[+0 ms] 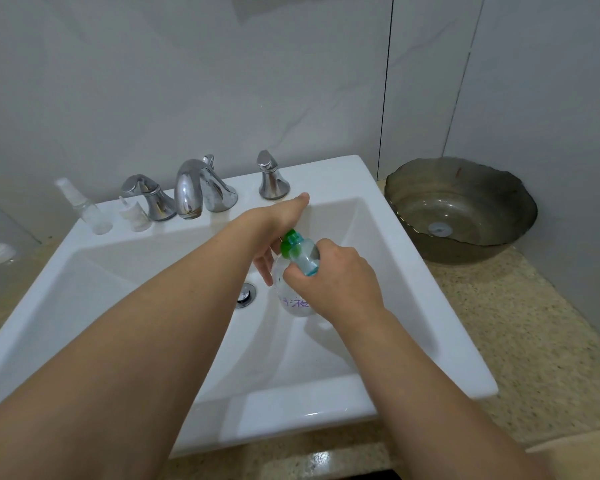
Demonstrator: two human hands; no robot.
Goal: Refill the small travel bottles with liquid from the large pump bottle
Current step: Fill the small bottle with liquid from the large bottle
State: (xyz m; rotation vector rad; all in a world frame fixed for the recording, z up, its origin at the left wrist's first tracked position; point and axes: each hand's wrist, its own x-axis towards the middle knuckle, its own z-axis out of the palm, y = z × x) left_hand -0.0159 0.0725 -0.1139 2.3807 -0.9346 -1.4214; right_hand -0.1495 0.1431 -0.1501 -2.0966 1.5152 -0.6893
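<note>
Over the basin of the white square ceramic sink (174,344), the person held a clear plastic pump bottle with a green pump head (293,271) in both hands, well above the chrome drain (246,295). The right hand (329,278) came from the near side, its fingers (300,271) curled around the bottle's neck and blue-green collar, so that the green pump head stood just beyond the knuckles and the clear body with purple handwritten characters hung below the palm. The left hand (278,233) reached across from the left and lay against the far side of the bottle; its thumb stuck out toward the taps, while its fingers (264,268) ran down behind the body, their tips showing at the bottle's left edge. Whether those fingers wrapped the bottle or only rested straight against it could not be told. The bottle was tilted, with its top toward the back of the sink. On the rear ledge of the sink, left of the chrome faucet spout (191,192) and its left handle (149,197), stood a tall clear small spray bottle with a white cap (84,207) and, just beside it, a shorter clear small bottle with a white top (134,216); both were well apart from the hands. A second chrome handle (271,176) stood right of the spout. On the speckled beige stone tabletop (520,327) to the right sat a dark glass bowl with a wavy rim (461,211).
</note>
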